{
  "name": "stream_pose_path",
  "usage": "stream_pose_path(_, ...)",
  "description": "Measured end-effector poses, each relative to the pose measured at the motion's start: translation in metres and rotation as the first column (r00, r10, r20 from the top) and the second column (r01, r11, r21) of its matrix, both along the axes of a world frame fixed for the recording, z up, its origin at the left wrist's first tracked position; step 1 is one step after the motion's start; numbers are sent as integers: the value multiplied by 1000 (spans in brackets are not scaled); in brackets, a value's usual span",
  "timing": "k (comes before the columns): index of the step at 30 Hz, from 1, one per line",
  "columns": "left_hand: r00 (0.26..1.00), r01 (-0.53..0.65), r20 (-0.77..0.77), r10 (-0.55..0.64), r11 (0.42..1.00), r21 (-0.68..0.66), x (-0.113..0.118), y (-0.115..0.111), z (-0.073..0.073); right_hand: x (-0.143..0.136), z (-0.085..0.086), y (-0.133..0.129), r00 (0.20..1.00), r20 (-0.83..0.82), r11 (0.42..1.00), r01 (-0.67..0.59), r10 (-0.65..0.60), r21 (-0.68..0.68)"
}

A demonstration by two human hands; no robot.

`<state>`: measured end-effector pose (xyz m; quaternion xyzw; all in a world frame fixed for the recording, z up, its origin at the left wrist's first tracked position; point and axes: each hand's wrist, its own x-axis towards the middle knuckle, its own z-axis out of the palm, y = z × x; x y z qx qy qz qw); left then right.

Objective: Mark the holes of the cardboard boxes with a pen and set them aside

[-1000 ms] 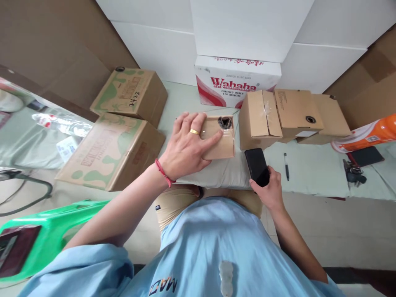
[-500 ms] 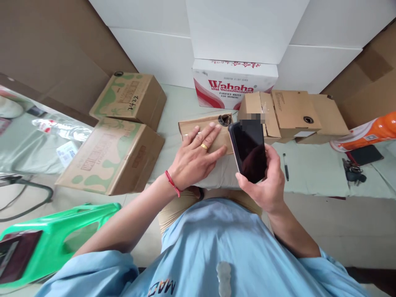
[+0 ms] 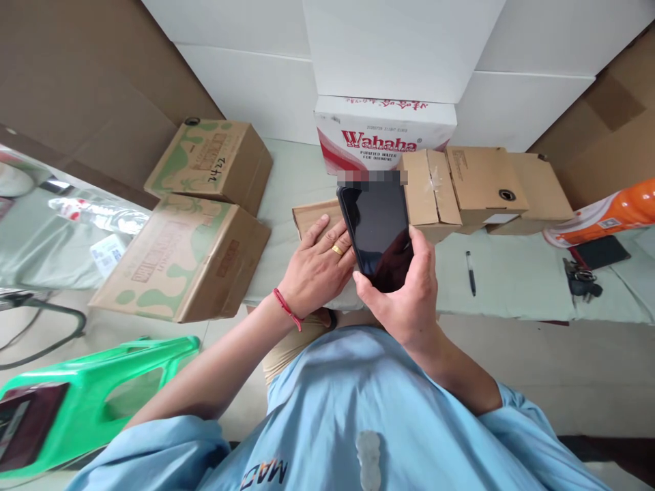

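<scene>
My right hand (image 3: 402,296) grips a dark smartphone (image 3: 379,235) by its lower edges, screen facing me and tilted. A pixelated strip covers the phone's top edge. My left hand (image 3: 322,266) lies flat on a brown cardboard piece (image 3: 312,215), fingers stretched out, with a ring on one finger and a red cord at the wrist. The phone hides the left fingertips and the right part of the cardboard.
A white Wahaha carton (image 3: 383,133) stands behind. Brown boxes flank the work area: a pair at left (image 3: 205,266) and several at right (image 3: 486,181). A pen (image 3: 470,274), keys (image 3: 583,281), dark wallet-like item (image 3: 601,252) and orange bottle (image 3: 608,215) lie rightward. A green stool (image 3: 102,382) is lower left.
My right hand has moved the phone to the left and slightly up, so it now covers the cardboard's right side and part of my left fingers. My left hand has stayed nearly in place.
</scene>
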<state>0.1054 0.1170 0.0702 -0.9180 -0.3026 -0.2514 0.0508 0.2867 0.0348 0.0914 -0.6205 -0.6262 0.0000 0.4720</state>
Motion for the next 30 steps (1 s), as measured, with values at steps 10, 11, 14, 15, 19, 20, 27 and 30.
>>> stream_pose_path(10,1000,-17,-18,18,999,43,1,-1,0,0,-2,-2,999,-24,999,-33,34,7)
stream_pose_path(11,1000,-19,-22,20,999,42,1,-1,0,0,-2,-2,999,-26,999,-35,35,10)
stream_pose_path(14,999,-22,-33,24,998,63,1,-3,0,1,-2,-2,999,-27,999,-32,32,3)
stream_pose_path(15,999,-24,-36,27,997,79,1,-3,-1,1,-2,-2,999,-27,1000,-30,30,-1)
stream_pose_path(19,996,-92,6,92,988,123,3,-9,-4,4,-5,-3,999,-34,1000,-28,28,14)
stream_pose_path(20,991,-135,30,132,983,121,3,-11,-3,5,-7,-4,999,-38,999,-31,32,24)
stream_pose_path(27,895,-433,82,439,898,-78,-19,-20,20,38,-45,-27,1000,-28,1000,5,-6,-18)
stream_pose_path(30,846,-508,104,523,850,-141,-40,-20,26,62,-76,-40,997,5,975,79,-80,-207)
